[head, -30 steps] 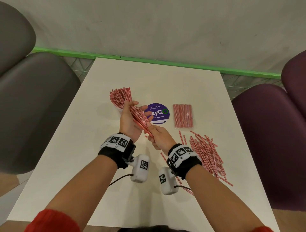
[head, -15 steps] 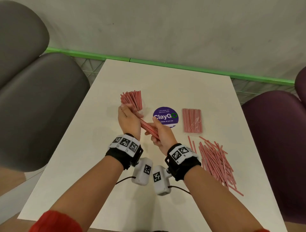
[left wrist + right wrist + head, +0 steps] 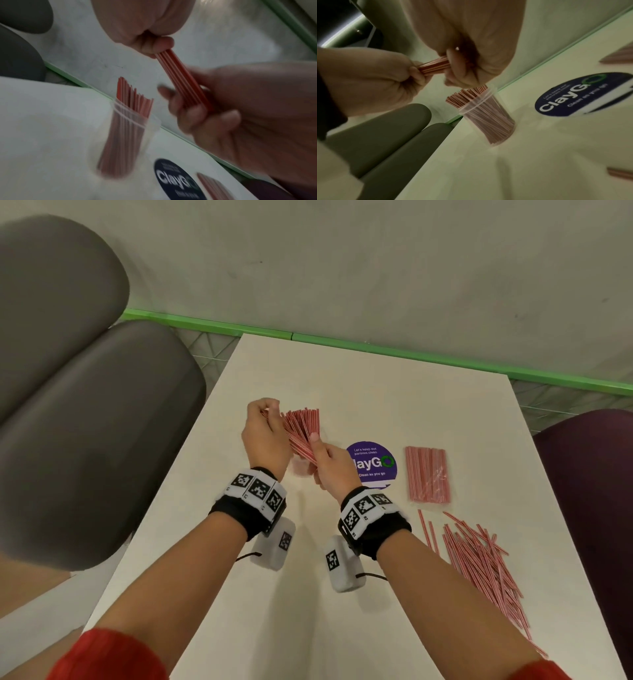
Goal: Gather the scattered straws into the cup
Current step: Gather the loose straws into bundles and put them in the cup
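Table [image 3: 394, 405], straw bundle [image 3: 183, 82] aslant between hands [image 3: 265, 436]

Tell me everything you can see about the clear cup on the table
The cup is a clear, thin-walled plastic tumbler with a ridged band below its rim. It stands on the white table, left of the round purple sticker. It is packed with red-and-white striped straws whose tips fan out above the rim. Neither hand touches it; the left hand and right hand hold another straw bunch just above it.

Grey chairs [image 3: 85, 422] left, purple chair [image 3: 589, 491] right, grey wall [image 3: 342, 261] behind.
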The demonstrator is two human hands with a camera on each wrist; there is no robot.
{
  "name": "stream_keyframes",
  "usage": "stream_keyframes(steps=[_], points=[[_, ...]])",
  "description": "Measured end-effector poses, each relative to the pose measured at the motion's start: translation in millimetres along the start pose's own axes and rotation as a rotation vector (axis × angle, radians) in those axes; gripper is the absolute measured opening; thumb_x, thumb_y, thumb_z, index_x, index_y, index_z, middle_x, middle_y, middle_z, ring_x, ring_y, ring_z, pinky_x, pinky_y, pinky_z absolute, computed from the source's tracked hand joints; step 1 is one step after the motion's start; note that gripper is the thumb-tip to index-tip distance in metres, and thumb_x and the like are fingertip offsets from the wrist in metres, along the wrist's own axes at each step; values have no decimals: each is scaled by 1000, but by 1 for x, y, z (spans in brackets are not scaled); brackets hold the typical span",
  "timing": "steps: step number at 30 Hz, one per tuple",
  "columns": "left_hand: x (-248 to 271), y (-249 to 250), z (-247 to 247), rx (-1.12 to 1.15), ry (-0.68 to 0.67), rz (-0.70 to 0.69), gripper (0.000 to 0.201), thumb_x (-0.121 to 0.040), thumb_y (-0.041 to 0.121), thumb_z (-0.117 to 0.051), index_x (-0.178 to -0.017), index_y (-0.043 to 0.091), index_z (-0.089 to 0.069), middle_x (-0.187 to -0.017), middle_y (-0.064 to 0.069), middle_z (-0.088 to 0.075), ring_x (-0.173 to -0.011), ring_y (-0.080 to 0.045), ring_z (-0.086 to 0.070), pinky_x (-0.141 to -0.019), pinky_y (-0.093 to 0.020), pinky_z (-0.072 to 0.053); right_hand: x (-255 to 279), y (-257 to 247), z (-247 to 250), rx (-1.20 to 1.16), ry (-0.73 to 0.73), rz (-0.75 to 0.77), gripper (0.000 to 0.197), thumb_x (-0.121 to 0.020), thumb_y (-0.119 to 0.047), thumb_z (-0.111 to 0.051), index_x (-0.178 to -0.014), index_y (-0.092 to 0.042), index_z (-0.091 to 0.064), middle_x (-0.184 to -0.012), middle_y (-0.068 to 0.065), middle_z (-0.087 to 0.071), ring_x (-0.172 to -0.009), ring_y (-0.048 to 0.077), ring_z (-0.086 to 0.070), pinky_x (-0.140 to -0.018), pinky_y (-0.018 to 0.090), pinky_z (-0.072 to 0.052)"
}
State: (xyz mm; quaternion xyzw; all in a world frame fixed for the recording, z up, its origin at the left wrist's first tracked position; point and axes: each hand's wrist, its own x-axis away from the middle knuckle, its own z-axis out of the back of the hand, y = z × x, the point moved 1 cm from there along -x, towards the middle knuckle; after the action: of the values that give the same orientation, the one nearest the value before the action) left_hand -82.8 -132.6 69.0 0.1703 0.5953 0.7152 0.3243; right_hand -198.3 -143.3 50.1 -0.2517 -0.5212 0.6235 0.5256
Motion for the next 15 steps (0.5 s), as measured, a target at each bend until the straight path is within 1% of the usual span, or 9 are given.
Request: stream_keyframes(steps=[2, 4, 6, 7, 8, 9, 11, 13, 15], points=[[-18, 3, 0, -5, 65, -26, 16, -98, 23, -39, -103, 16, -53, -70, 9, -52, -68, -25, -57, -68, -52, -55, -13, 2, 3, 75, 100, -8, 43, -97, -46, -34, -86, -13, -60, -82, 4, -63, -76, 21, -59, -71, 36, -52], [-34, 5, -1, -17, 67, -66, 16, -99, 22, -38, -104, 15, -52, -71, 11, -50, -69, -22, -55, -69, -52, -54, -26, 11, 7, 83, 200, -62, 36, -96, -38, -44, -108, -7, -57, -104, 9, -63, -91, 23, -58, -83, 36, -49], [-45, 5, -3, -60, 11, -118, 18, -99, 22, -38, -105, 12, -51, -77, 6, -52, -71, -19, -52, -70, -44, -52, -34, 18, 8, 122, 211, -111, 39, -92, -32, -53, -121, -6, -50, -117, 13, -59, -102, 25, -58, -89, 34, -45], [-46, 4, -5, -107, -33, -144, 19, -99, 20, -37, -106, 10, -51, -84, 3, -53, -73, -18, -50, -69, -35, -47, -37, 21, 7, 146, 191, -132, 42, -91, -31, -55, -124, -7, -47, -120, 14, -57, -105, 26, -57, -89, 34, -44], [-46, 1, -8, -172, -87, -168, 19, -99, 19, -37, -107, 8, -51, -91, 1, -53, -76, -17, -49, -68, -26, -41, -39, 23, 6, 159, 173, -151, 44, -91, -31, -56, -126, -7, -44, -121, 14, -56, -107, 27, -57, -90, 34, -44], [-44, -4, -11, -238, -147, -190, 19, -99, 18, -37, -108, 8, -51, -96, 1, -53, -80, -16, -49, -69, -21, -37, -42, 25, 4, 161, 159, -170, 46, -91, -31, -57, -127, -7, -42, -121, 14, -56, -108, 28, -57, -90, 35, -44], [-40, -16, -16, -326, -260, -224, 19, -99, 19, -37, -107, 9, -51, -102, 0, -54, -86, -14, -49, -74, -22, -35, -44, 28, 1, 131, 132, -203, 47, -91, -32, -57, -128, -8, -41, -112, 13, -61, -105, 31, -60, -92, 38, -48], [-36, -28, -20, -411, -354, -296, 21, -99, 18, -37, -108, 7, -53, -107, -6, -57, -93, -15, -46, -79, -20, -33, -45, 30, -1, 73, 122, -227, 45, -91, -32, -56, -127, -10, -41, -102, 14, -65, -97, 33, -64, -91, 46, -52], [-31, -38, -23, -503, -397, -405, 27, -99, 17, -38, -111, 3, -58, -110, -10, -60, -101, -23, -46, -86, -24, -36, -45, 31, -3, 5, 106, -246, 42, -91, -29, -56, -125, -10, -41, -92, 13, -66, -87, 31, -66, -88, 48, -53]])
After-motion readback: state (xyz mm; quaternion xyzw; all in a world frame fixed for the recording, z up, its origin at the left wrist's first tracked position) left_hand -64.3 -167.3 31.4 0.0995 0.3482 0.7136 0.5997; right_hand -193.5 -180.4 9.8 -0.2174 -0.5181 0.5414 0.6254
